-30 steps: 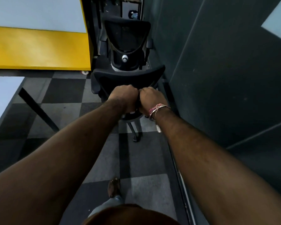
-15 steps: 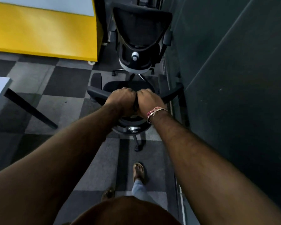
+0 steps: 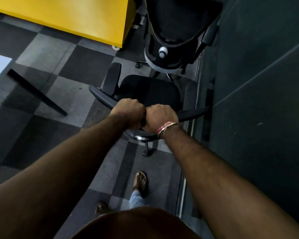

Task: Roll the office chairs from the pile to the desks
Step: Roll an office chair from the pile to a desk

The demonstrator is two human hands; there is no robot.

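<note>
Under both fists — left hand [image 3: 129, 112], right hand [image 3: 160, 119] — chair [image 3: 150, 94] backrest hidden.

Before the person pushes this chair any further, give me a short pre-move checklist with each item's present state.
1. Left hand grips the top edge of the black office chair's backrest: ok.
2. Right hand grips the same edge: ok.
3. Path ahead free: not ok, a second black mesh-backed office chair stands directly in front.
4. Clearance to the dark wall panel: not ok, the backrest's right tip reaches it.
5. Casters rolling freely: cannot tell.
</note>
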